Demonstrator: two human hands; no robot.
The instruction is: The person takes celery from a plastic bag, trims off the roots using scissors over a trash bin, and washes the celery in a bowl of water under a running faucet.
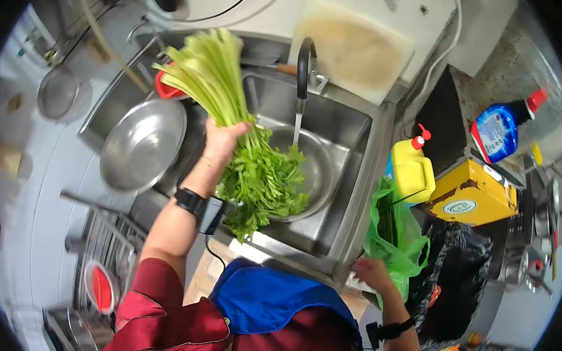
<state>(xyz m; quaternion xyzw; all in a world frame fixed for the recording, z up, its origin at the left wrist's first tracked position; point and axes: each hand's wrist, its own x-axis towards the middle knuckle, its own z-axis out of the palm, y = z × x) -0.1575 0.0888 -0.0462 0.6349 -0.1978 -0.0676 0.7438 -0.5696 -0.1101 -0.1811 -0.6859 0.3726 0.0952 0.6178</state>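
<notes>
A big bunch of celery [210, 73] is gripped around its stalks by my left hand [223, 144], above the left part of the steel sink [356, 128]. Its pale stalks point up and away, and the green leaves hang over a round metal bowl [320, 168] inside the basin. Water runs from the black faucet [303, 69] down into that bowl. My right hand [370, 273] is low at the sink's right edge, beside a green plastic bag [401, 252] with thin green stems in it; its fingers are too blurred to read.
Left of the basin rests a large metal bowl [145, 143] near a red item [168, 88]. A cutting board [348, 46] leans behind the faucet. On the right are a yellow bottle [413, 170], a blue bottle [498, 133], a yellow box [474, 195] and a black bag [456, 279].
</notes>
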